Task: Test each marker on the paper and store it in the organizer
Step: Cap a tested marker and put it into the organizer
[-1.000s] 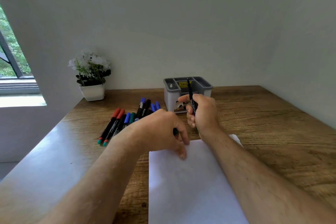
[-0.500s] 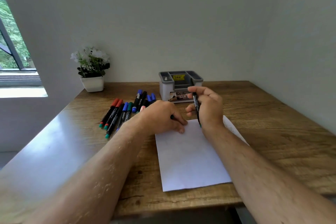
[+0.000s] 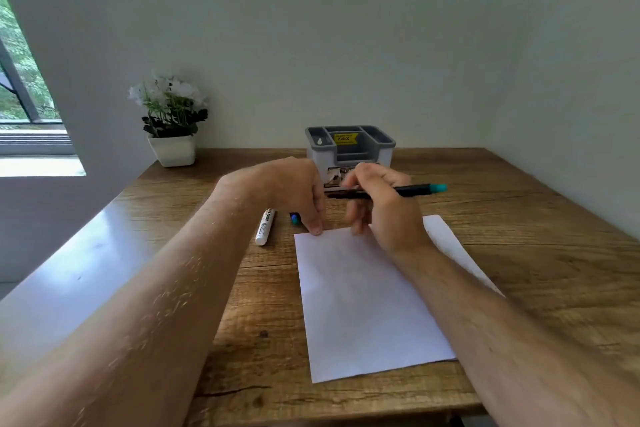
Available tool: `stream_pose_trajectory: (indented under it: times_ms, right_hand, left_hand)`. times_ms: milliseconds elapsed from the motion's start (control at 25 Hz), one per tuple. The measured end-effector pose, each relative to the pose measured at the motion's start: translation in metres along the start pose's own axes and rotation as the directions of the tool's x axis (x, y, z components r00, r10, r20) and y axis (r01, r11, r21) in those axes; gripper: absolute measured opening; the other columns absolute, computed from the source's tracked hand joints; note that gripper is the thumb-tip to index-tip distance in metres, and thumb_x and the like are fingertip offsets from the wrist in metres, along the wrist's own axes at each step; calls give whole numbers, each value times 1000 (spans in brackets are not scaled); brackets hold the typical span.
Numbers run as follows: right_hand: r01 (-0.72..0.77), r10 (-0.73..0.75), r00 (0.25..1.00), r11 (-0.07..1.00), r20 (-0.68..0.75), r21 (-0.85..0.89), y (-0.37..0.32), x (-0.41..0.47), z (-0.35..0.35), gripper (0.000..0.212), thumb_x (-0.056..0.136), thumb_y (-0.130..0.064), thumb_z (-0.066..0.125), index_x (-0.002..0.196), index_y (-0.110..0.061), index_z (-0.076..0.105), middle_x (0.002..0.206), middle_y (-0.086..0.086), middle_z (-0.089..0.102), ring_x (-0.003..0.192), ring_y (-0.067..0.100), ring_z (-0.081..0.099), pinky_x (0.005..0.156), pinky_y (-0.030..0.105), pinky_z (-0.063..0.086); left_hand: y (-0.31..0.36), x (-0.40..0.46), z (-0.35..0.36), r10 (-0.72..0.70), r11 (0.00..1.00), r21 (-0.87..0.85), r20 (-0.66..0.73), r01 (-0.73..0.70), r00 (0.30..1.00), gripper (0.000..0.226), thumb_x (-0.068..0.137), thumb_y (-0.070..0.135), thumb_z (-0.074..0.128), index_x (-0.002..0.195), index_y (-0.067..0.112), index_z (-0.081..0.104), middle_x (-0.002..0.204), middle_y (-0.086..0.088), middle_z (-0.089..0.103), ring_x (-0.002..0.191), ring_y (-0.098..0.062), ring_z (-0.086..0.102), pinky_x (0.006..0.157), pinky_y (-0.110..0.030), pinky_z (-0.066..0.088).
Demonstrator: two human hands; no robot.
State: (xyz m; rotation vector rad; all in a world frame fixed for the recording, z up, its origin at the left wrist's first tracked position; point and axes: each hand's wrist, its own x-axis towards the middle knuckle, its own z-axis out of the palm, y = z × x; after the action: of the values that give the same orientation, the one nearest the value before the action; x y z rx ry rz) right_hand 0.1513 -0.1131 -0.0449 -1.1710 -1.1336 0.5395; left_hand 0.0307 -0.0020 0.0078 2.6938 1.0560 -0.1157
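Since half a second ago the marker (image 3: 386, 191) has swung from near upright to almost level, and the left arm now covers most of the marker pile I could see then.

Going left to right from the organizer (image 3: 349, 149): well left of it, a white marker (image 3: 265, 226) lies on the desk (image 3: 519, 218) beside the left forearm, and a blue cap (image 3: 294, 218) peeks out by the thumb. My left hand (image 3: 298, 194) sits just in front of the organizer's left side, thumb tip down on the far left corner of the paper (image 3: 363, 295); I cannot tell whether its curled fingers hold a cap.

My right hand (image 3: 377, 208) hovers in front of the organizer's right side, fingers wrapped round the marker's barrel. Its long axis runs left-right: teal end out to the right, the other end pointing at my left hand, which is the nearer one to it.

I judge the next move turns on that gap. The paper looks unmarked, so the test seems not yet done.
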Motion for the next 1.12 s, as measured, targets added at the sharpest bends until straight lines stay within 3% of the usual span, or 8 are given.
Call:
stream_pose_trajectory:
  times_ms: [80, 200, 360, 480, 560, 640, 880, 1120]
  right_hand:
    - [44, -51, 989, 998, 138, 50, -4, -3, 8, 21, 98, -15, 54, 88, -1, 67, 64, 15, 64, 47, 22, 56, 42, 28, 42]
    - [62, -62, 962, 998, 266, 10, -1, -3, 16, 12, 87, -13, 59, 82, -3, 65, 60, 10, 62, 48, 16, 56, 43, 25, 43]
    - [-74, 69, 941, 997, 331, 5, 7, 1, 19, 5, 77, -6, 55, 80, -6, 58, 60, 12, 61, 47, 17, 56, 43, 24, 43]
    - [-109, 151, 940, 983, 307, -149, 9, 5, 26, 4, 75, -7, 60, 71, -8, 59, 61, 12, 66, 48, 20, 60, 46, 27, 47]
    - [-94, 161, 958, 958, 238, -269, 10, 7, 28, 14, 76, -7, 66, 65, -10, 58, 56, 2, 65, 52, 11, 62, 51, 26, 50]
    - [-81, 157, 967, 937, 203, -341, 8, 7, 29, 19, 77, -9, 68, 62, -10, 57, 51, -4, 61, 52, 3, 59, 52, 19, 45]
    - [-69, 184, 963, 874, 196, -480, 5, 8, 33, 20, 73, -21, 69, 60, -13, 57, 60, 3, 62, 61, 12, 56, 60, 37, 48]
    - [-64, 183, 965, 858, 187, -510, 4, 8, 36, 20, 63, -33, 62, 59, -15, 56, 65, 11, 66, 60, 14, 56, 63, 46, 52]
  left_hand:
    - [-1, -1, 2, 27, 999, 36, -32, -25, 999, 23, 71, 31, 86, 66, 31, 63, 68, 14, 61, 69, -5, 56, 61, -22, 38]
    - [-6, -1, 5, 67, 996, 67, -79, -62, 995, 37, 79, 23, 79, 59, 35, 50, 59, 18, 51, 57, -1, 47, 52, -19, 32]
    - [-17, -4, 5, 71, 997, -33, -87, -74, 994, 24, 72, 21, 82, 63, 37, 66, 60, 19, 60, 67, 0, 55, 60, -21, 38]
    - [-21, -1, 5, 99, 993, -62, -82, -104, 992, 23, 71, 19, 82, 87, 35, 76, 79, 17, 69, 82, -3, 61, 70, -24, 45]
    - [-21, 1, 5, 106, 992, -59, -57, -109, 993, 29, 71, 23, 83, 96, 36, 76, 88, 18, 70, 88, -4, 61, 76, -26, 47]
    - [-21, 2, 5, 100, 994, -44, -33, -101, 994, 35, 69, 28, 86, 101, 37, 75, 91, 18, 69, 91, -5, 60, 80, -28, 48]
    - [-19, 2, 2, 107, 994, -16, 1, -107, 994, 36, 73, 17, 83, 96, 41, 68, 93, 16, 69, 93, -9, 61, 82, -28, 46]
    - [-25, 0, 2, 112, 993, -31, 15, -111, 994, 41, 75, 20, 83, 112, 34, 73, 98, 14, 70, 97, -9, 62, 89, -32, 49]
